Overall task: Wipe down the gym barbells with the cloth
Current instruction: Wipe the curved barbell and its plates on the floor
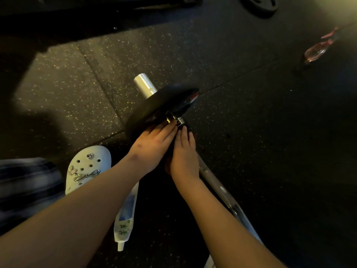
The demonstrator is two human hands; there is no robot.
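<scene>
The barbell point(216, 182) lies on the speckled rubber floor point(251, 122), running from lower right up to its bare sleeve end, with a black plate point(154, 107) just ahead of my fingers. The dark cloth point(168, 161) sits on the shaft between my palms, mostly hidden. My left hand point(152, 146) is flat, fingers straight and together, their tips touching the plate's inner face by the collar. My right hand point(184, 153) lies beside it, fingers straight along the cloth, pressing it onto the bar. Left of the bar my white clog point(88, 167) and a tube point(125, 215) lie close; right of it the floor is open.
</scene>
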